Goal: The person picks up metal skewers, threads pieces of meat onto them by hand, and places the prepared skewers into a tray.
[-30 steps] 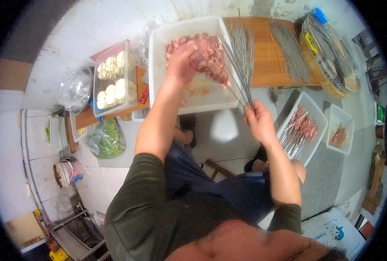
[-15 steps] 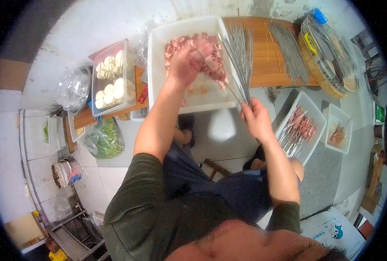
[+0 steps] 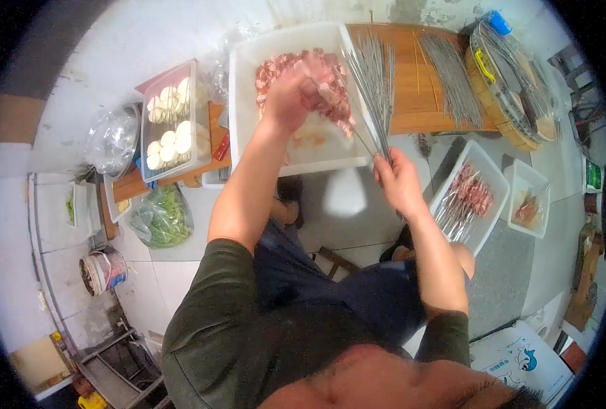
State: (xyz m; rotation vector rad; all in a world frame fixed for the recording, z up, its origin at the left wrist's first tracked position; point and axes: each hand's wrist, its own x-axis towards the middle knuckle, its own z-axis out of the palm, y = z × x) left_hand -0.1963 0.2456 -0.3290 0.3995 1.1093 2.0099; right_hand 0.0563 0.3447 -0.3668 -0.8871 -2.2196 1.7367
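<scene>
My left hand [image 3: 291, 99] is over the white tub [image 3: 254, 146], its fingers closed on pieces of raw meat [image 3: 330, 99] at a skewer. Cut meat [image 3: 270, 67] lies in the tub around those fingers. My right hand [image 3: 402, 183] is closed around the lower ends of a fanned bundle of metal skewers [image 3: 378, 88], to the right of the tub. A single skewer [image 3: 363, 140] runs from this hand up to the left, with meat pieces [image 3: 344, 126] on it.
More metal skewers [image 3: 449, 78] lie on the wooden table [image 3: 408, 116], beside a basket [image 3: 518, 129]. Lower right, a white tray [image 3: 487, 228] holds meat skewers. Left are a container of white slices [image 3: 197, 129], a bag of greens [image 3: 161, 217] and a bucket [image 3: 104, 271].
Both hands stay in nearly the same places, still closed. The whole view has shifted very slightly.
</scene>
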